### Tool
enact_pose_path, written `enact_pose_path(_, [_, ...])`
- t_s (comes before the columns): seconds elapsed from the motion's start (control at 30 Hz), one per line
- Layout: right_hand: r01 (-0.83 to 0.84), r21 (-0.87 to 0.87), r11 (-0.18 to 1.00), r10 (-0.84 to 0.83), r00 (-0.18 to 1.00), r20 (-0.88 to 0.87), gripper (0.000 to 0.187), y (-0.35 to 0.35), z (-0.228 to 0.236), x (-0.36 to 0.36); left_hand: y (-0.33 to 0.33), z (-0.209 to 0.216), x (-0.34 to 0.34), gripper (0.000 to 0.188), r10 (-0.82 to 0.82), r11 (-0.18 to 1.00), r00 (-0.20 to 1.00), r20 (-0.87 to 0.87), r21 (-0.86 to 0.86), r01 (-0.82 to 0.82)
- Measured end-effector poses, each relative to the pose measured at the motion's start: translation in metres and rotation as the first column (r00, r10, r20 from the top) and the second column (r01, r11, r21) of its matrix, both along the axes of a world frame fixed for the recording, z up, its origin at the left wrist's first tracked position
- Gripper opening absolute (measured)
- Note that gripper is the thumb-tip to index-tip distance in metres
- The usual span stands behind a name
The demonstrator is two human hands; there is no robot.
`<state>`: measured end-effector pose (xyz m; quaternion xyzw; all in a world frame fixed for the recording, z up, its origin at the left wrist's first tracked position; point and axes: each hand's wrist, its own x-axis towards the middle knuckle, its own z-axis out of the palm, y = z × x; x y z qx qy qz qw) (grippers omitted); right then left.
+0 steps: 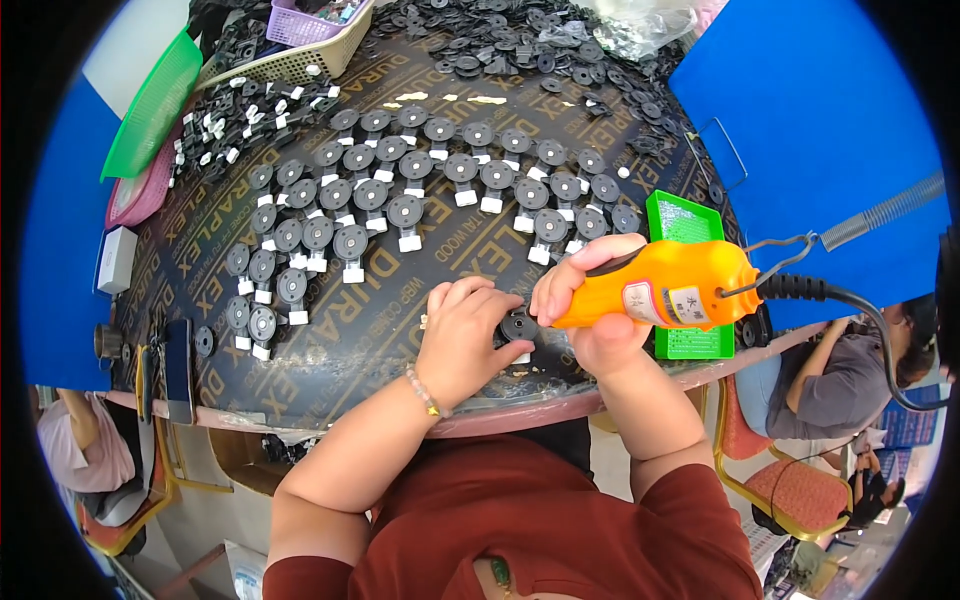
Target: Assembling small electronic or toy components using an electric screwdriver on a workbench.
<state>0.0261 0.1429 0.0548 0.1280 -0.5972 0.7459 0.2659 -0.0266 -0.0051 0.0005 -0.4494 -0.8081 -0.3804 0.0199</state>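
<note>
Just below the middle of the frame, your left hand [462, 325] has thumb and fingers around a small black round plastic part [517, 324] on the dark printed worktop [345, 375]. Your right hand's [590, 305] wrapped around an orange corded power tool [665, 285], front end near that part. Black discs with white tabs [405, 211] spread upper left.

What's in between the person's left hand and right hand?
A round black part sits between the left hand and the right hand. You can see it in the head view.
</note>
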Motion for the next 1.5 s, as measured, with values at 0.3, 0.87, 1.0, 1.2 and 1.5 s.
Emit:
enact_pose_path(0.3, [-0.018,-0.005,1.000,0.018,0.999,0.040,0.060,-0.006,-0.005,-0.004,0.001,-0.003,-0.002,0.045,-0.010,1.000,1.000,0.013,0.020,0.010])
enact_pose_path(0.87, [0.006,-0.026,1.000,-0.008,0.995,-0.097,0.066,-0.001,0.008,0.009,0.000,0.001,-0.001,0.017,0.045,0.993,0.998,-0.046,0.110,-0.039])
enact_pose_path(1.0, [0.007,-0.005,1.000,-0.008,0.993,-0.121,0.067,0.001,0.007,0.010,0.001,-0.002,-0.002,0.015,0.059,0.991,0.995,-0.083,0.128,-0.048])
enact_pose_path(1.2, [-0.021,-0.026,0.999,0.020,0.997,-0.072,0.066,-0.003,0.006,0.011,0.001,-0.002,-0.004,0.017,0.066,0.992,0.976,-0.207,0.115,-0.043])
enact_pose_path(1.5, [-0.052,-0.014,0.999,0.051,0.997,-0.051,0.065,-0.001,0.007,0.006,0.001,-0.003,-0.005,0.021,0.091,0.991,0.963,-0.252,0.115,-0.064])
